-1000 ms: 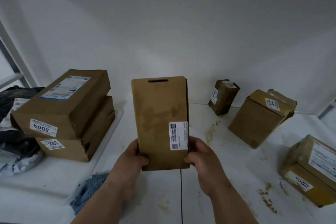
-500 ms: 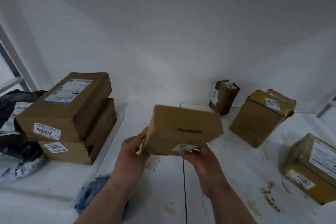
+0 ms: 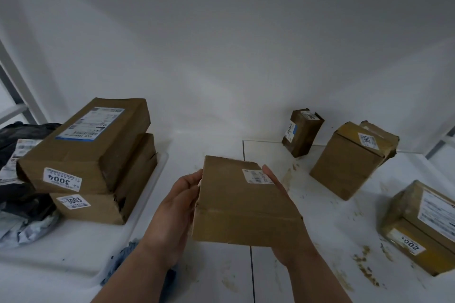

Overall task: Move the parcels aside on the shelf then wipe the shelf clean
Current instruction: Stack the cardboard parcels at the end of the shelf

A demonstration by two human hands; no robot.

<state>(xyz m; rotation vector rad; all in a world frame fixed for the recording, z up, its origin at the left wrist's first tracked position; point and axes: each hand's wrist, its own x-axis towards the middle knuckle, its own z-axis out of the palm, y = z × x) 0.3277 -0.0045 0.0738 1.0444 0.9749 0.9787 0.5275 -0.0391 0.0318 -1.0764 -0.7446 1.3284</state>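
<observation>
Clearly mid-clearing, both the left hand (image 3: 176, 206) and right hand (image 3: 289, 241) are gripping a flat brown cardboard parcel (image 3: 242, 204) with fingers wrapped round its edges above the stained white shelf (image 3: 320, 229), wiping not yet begun.

Both forearms reach forward. The left hand (image 3: 176, 206) presses flat against one side of a cardboard parcel (image 3: 242, 202), while the right hand (image 3: 286, 233) cups its opposite side and underside.

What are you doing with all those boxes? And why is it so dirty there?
A person holds a flat brown parcel in the air with both hands, the left hand on one side, the right hand on the other. Two parcels sit stacked on the left; three more stand on the right. The white shelf has brown smears, not yet wiped. A blue cloth lies near the left arm.
</observation>
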